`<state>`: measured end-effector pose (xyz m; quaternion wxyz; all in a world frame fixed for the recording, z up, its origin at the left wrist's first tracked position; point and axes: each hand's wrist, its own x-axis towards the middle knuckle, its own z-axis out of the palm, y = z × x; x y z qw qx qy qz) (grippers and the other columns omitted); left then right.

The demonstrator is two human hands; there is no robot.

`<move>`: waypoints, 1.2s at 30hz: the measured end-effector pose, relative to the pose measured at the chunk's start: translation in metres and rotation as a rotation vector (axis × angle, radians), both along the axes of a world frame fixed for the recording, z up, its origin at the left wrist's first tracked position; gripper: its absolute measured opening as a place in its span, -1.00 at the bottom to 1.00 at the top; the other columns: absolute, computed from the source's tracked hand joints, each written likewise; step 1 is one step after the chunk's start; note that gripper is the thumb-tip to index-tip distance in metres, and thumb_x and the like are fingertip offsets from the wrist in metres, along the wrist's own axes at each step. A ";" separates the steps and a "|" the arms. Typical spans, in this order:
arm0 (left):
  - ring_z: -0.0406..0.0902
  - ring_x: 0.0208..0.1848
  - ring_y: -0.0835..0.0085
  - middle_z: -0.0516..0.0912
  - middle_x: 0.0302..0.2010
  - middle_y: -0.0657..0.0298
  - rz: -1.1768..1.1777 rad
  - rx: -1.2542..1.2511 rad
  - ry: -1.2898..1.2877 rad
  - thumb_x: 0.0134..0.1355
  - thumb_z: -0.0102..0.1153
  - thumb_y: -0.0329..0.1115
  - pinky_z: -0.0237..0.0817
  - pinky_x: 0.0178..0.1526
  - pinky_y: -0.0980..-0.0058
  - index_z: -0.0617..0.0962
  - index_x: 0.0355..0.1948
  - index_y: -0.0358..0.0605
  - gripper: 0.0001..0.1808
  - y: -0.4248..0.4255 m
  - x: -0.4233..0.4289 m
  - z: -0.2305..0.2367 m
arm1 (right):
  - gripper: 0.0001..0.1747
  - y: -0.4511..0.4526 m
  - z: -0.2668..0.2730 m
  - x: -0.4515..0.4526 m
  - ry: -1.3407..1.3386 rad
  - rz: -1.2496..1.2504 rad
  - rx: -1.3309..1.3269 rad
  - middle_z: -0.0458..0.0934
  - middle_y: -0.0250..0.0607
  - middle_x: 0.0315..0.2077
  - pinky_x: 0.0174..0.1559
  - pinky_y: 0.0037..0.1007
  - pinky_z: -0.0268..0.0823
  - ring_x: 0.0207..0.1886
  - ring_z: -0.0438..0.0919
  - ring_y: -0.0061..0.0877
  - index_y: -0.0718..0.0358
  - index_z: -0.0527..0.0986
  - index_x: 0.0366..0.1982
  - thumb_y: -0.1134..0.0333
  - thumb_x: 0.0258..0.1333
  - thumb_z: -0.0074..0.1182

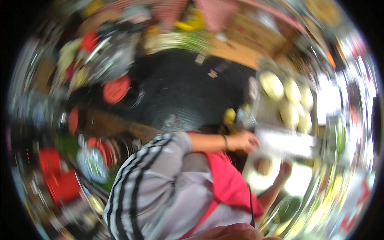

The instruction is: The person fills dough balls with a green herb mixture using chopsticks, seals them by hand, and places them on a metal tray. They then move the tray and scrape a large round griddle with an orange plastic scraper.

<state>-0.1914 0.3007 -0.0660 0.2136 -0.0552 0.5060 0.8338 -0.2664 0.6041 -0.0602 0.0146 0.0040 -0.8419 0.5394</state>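
Motion blur covers much of the view. My left hand (244, 142), with a dark band at its wrist, reaches past the front of my red apron (231, 183). Its fingertips are beside a bright metal surface (285, 143); contact is unclear. Lower down, my right hand (286, 169) is over a bright, overexposed worktop (252, 177). A brown round thing (264, 166) lies to its left in the picture. Whether either hand holds something is too blurred to tell. Above both hands, a metal tray (264, 115) bears several pale oval fruits or vegetables (271, 85).
A dark floor (180, 81) spreads beside me. Round red tops (117, 89) and crowded goods stand left. Long green-and-white vegetables (186, 41) and a cardboard box (255, 34) are at the top. A dark green round thing (288, 209) is at lower right.
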 end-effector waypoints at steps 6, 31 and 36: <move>0.54 -0.27 0.56 0.59 -0.27 0.26 0.018 -0.007 -0.160 0.14 0.20 -0.38 0.42 -0.21 0.60 0.53 -0.12 -0.22 -0.72 -0.014 -0.008 0.008 | -0.77 0.036 -0.020 -0.020 0.002 -0.070 -0.005 0.54 -0.28 -0.32 -0.22 -0.57 0.34 -0.30 0.48 -0.61 0.34 0.48 -0.15 0.44 0.13 0.05; 0.57 -0.25 0.51 0.59 -0.29 0.27 -0.007 -0.015 -0.261 0.17 0.16 -0.44 0.45 -0.16 0.59 0.53 -0.15 -0.20 -0.79 0.014 -0.032 -0.005 | -0.86 -0.005 0.023 0.007 -0.059 0.058 0.550 0.52 -0.15 -0.39 -0.27 -0.35 0.35 -0.35 0.52 -0.27 0.22 0.56 -0.38 0.31 0.04 0.11; 0.57 -0.25 0.51 0.59 -0.29 0.25 -0.002 -0.036 -0.236 0.12 0.18 -0.50 0.46 -0.18 0.57 0.52 -0.16 -0.20 -0.77 0.019 -0.045 -0.002 | -0.87 0.006 0.016 0.006 0.159 -0.136 0.550 0.51 -0.11 -0.35 -0.29 -0.29 0.33 -0.34 0.50 -0.19 0.24 0.47 -0.36 0.32 0.13 0.03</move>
